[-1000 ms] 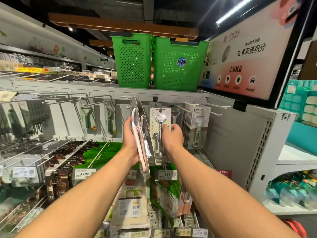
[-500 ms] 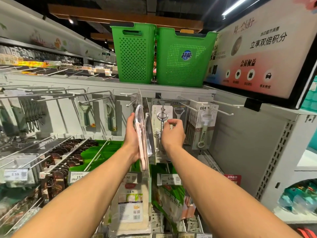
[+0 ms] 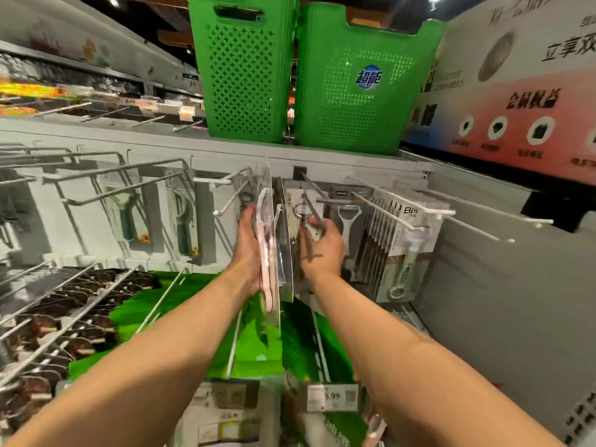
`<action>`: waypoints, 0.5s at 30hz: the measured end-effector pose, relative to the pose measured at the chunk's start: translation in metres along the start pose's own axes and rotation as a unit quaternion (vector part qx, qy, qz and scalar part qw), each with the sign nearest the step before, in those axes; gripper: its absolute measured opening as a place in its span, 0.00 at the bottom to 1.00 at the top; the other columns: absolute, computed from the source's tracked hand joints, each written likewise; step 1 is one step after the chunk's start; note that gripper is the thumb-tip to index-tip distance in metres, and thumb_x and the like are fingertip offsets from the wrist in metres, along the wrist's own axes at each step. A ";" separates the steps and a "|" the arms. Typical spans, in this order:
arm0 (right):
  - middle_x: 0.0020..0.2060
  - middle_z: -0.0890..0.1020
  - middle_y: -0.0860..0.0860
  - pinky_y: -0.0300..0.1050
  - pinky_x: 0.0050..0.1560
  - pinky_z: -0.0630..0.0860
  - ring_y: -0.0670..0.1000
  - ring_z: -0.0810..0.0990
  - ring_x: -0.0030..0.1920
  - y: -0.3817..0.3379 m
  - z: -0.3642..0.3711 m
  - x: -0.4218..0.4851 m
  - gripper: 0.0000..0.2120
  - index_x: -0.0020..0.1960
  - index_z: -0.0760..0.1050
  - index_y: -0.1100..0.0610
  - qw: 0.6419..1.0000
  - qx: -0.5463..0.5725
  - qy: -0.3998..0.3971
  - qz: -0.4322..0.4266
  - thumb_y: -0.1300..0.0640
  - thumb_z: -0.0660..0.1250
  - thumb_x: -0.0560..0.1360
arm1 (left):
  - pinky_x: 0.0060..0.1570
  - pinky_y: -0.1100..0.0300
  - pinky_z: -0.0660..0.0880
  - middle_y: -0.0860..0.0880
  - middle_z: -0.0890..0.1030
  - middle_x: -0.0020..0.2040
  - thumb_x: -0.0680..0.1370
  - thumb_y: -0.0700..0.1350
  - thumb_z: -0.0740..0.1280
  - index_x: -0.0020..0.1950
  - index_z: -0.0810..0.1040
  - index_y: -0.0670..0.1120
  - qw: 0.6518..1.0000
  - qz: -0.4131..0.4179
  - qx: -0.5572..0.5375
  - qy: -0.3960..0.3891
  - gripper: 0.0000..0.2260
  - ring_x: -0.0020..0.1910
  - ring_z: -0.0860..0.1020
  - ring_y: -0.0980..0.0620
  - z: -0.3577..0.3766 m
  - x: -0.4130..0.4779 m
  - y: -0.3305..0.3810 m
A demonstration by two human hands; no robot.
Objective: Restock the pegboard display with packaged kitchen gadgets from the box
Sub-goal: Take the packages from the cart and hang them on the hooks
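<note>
As view nears, right hand (image 3: 322, 251) seemingly grips pack (image 3: 293, 221).

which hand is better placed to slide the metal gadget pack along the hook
Probably right: the right hand holds the metal gadget pack at the hook, while the left hand is full, gripping the spare packs edge-on.

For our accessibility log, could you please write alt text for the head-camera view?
A person's left hand holds clear packs of a pink tool edge-on, while the right hand grips a carded metal gadget at a pegboard hook. Two green baskets stand on the shelf above.
</note>
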State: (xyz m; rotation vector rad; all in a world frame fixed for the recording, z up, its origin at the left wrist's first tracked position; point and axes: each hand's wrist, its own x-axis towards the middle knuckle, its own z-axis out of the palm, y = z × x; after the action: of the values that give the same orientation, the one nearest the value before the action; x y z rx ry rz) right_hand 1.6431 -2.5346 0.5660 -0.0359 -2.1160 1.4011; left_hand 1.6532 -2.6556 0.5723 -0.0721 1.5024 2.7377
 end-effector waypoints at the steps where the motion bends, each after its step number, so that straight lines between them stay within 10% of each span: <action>1: 0.51 0.77 0.46 0.42 0.56 0.74 0.47 0.76 0.51 0.003 0.006 0.009 0.12 0.63 0.78 0.53 1.000 0.000 0.001 0.013 0.54 0.68 0.80 | 0.45 0.53 0.79 0.41 0.87 0.45 0.81 0.71 0.55 0.46 0.89 0.47 1.000 -0.001 0.010 0.003 0.34 0.40 0.86 0.44 -0.001 0.011 0.000; 5: 0.57 0.82 0.52 0.49 0.61 0.78 0.55 0.81 0.58 0.013 0.024 0.028 0.08 0.57 0.80 0.51 0.993 0.082 0.012 0.087 0.61 0.67 0.81 | 0.29 0.63 0.77 0.44 0.85 0.34 0.85 0.65 0.52 0.44 0.85 0.46 0.999 0.000 0.032 -0.020 0.31 0.29 0.83 0.49 0.003 0.030 -0.001; 11: 0.64 0.80 0.54 0.37 0.63 0.69 0.55 0.78 0.64 0.011 0.016 0.031 0.16 0.69 0.77 0.56 0.997 0.024 0.016 0.078 0.56 0.66 0.82 | 0.36 0.58 0.79 0.44 0.84 0.38 0.84 0.68 0.52 0.52 0.85 0.45 0.999 0.023 0.035 -0.016 0.31 0.34 0.83 0.46 -0.002 0.041 -0.001; 15: 0.42 0.82 0.50 0.36 0.41 0.75 0.49 0.80 0.43 0.006 0.002 0.013 0.15 0.54 0.81 0.56 0.995 0.089 -0.015 0.052 0.46 0.63 0.84 | 0.43 0.54 0.81 0.39 0.87 0.49 0.82 0.71 0.53 0.64 0.84 0.44 0.998 0.019 0.055 -0.007 0.35 0.44 0.86 0.42 -0.008 0.029 -0.005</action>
State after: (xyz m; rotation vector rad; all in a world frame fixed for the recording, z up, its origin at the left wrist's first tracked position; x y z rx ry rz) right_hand 1.6293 -2.5295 0.5665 -0.0563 -2.0313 1.6561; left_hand 1.6244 -2.6600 0.5622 -0.0242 1.6637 2.6727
